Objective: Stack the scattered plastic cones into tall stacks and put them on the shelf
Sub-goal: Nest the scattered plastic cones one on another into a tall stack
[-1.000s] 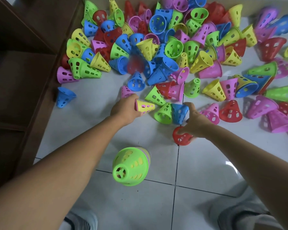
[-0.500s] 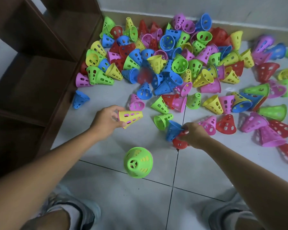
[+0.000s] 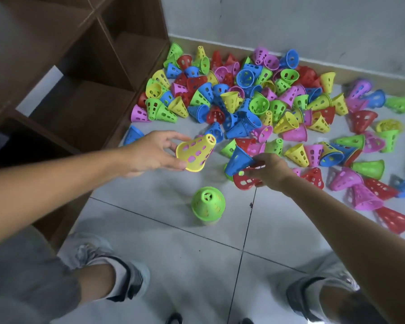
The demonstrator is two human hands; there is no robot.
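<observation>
Above the grey tiled floor (image 3: 278, 232), in front of the heap of scattered cones (image 3: 255, 99), the person is at the gathering step: the left hand (image 3: 150, 152) pinches a yellow perforated cone (image 3: 195, 152) by its wide rim, thumb beneath and fingers above, with the narrow end tilted up and away. The right hand (image 3: 268, 170) has its fingers curled round a blue cone (image 3: 237, 161) and a red cone (image 3: 246, 180) together; whether these two are already nested I cannot tell. Standing upright on the floor just nearer the person is a short stack topped by a green cone (image 3: 208, 203), apart from both hands. The dark wooden shelf (image 3: 80, 90) stands at the left, with no cones visible in its compartments. The task looks barely begun. The next move probably calls for turning each held cone wide end down and lowering it squarely over the green top, so that it seats and the stack stays straight.
</observation>
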